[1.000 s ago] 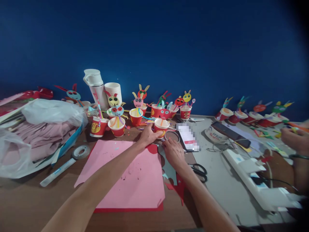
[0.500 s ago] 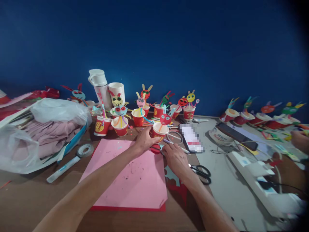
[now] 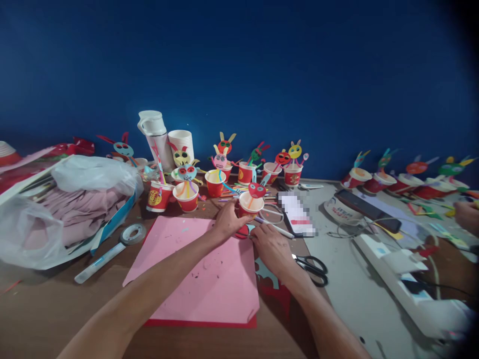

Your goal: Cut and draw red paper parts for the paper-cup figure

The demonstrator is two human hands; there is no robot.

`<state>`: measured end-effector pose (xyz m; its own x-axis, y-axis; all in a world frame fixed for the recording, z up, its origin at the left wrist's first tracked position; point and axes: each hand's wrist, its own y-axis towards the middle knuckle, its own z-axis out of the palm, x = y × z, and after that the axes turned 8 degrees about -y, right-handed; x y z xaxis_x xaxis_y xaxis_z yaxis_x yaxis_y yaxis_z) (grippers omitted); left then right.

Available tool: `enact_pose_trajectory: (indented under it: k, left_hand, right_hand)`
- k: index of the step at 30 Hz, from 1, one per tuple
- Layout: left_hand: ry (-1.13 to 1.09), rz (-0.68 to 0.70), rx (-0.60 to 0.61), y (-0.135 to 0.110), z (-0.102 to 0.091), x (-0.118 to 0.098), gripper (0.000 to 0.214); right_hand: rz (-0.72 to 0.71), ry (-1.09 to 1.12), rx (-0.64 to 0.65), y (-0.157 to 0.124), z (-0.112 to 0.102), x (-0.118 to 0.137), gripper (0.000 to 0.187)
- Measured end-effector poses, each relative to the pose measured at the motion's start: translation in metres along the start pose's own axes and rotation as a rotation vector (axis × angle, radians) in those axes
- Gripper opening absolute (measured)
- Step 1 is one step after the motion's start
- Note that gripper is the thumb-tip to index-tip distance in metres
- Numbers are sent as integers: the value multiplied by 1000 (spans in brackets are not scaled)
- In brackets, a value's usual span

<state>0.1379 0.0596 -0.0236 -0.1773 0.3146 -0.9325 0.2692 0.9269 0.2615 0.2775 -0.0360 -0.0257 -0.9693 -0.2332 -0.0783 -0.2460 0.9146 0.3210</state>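
My left hand [image 3: 227, 220] is closed on the side of a red-and-white paper cup [image 3: 251, 205]. A red paper rabbit head [image 3: 258, 189] with pale blue ears rises out of that cup on a straw. Just below the cup, the curled fingers of my right hand [image 3: 272, 245] are pinched together near a small red paper piece [image 3: 242, 232]; whatever they hold is too small to make out. A pink sheet [image 3: 198, 279] lies under my left forearm, over a red one. Black-handled scissors [image 3: 314, 267] lie to the right of my right wrist.
Several finished cup puppets [image 3: 186, 197] stand along the blue wall. A white jug [image 3: 152, 127] and stacked cups [image 3: 181, 144] are behind them. Left are a plastic bag [image 3: 93, 174] and tape [image 3: 132, 233]; right, a phone [image 3: 297, 214], a power strip [image 3: 392, 284] and another person's hand [image 3: 466, 217].
The cup in my left hand has shifted slightly right, and its rabbit head sits lower and more tilted. My right hand has stayed close to the same spot.
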Motion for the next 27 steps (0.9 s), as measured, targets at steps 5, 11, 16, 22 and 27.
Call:
enact_pose_trajectory:
  k: [5,11,16,22,27]
  left_hand:
    - [57,64,4,-4,-11,-5,57]
    - [220,151,-32,-26,-57,-10,29]
    - [325,245,-34,-54,-96,-12,17]
    - [605,413,273,-74,-102,-19,25]
    - [631,371,384,-79,-102,-17,26]
  right_hand:
    - [15,28,17,1,-4,0,14]
    - [23,103,35,1,-15,-1,13]
    - [35,336,59,3,-22,4,13]
    - [-7,486,78,3,-22,15,12]
    - [5,564,135,4,-22,21,12]
